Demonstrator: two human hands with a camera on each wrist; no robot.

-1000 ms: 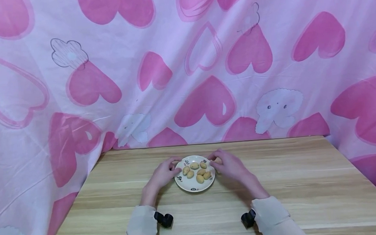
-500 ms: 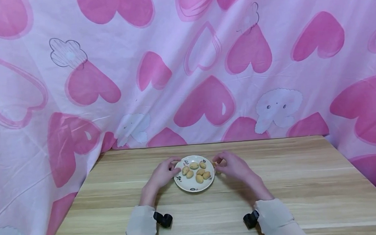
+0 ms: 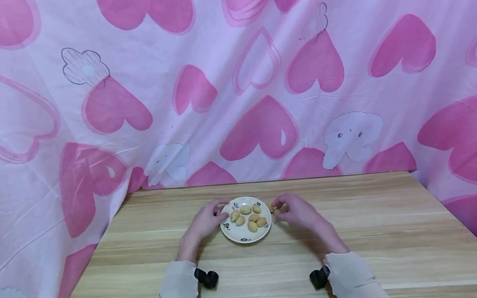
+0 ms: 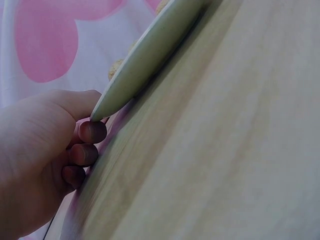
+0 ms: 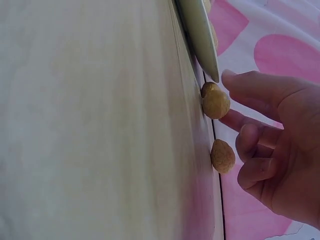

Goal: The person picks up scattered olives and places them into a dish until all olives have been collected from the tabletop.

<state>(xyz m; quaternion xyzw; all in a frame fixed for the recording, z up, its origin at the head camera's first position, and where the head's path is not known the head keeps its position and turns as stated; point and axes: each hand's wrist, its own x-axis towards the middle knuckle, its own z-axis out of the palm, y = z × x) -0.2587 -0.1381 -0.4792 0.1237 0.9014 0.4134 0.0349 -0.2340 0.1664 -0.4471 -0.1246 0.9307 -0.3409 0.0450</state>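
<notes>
A white plate [image 3: 244,237] with small dark printed motifs bears several tan, oval, nut-like pieces [image 3: 252,226]. My left hand [image 3: 208,219] pinches its left rim, thumb above and fingers underneath; the left wrist view shows the fingertips [image 4: 93,132] below the plate's edge. My right hand [image 3: 296,211] is just right of the plate, around a few loose tan pieces on the table. In the right wrist view, the right thumb lies near the plate's rim, and another finger reaches behind a rounded tan piece [image 5: 216,104]. A second tan piece [image 5: 223,156] lies by the curled lower fingers.
The wood-grain table [image 3: 257,295] stretches under both arms. A pink cloth [image 3: 257,115] with heart prints hangs behind and at the sides. Black wrist cameras [image 3: 206,278] sit at both sleeve cuffs.
My right hand has left the plate's right rim and moved a little right, exposing loose tan pieces beside the plate. My left hand keeps its hold on the left rim.
</notes>
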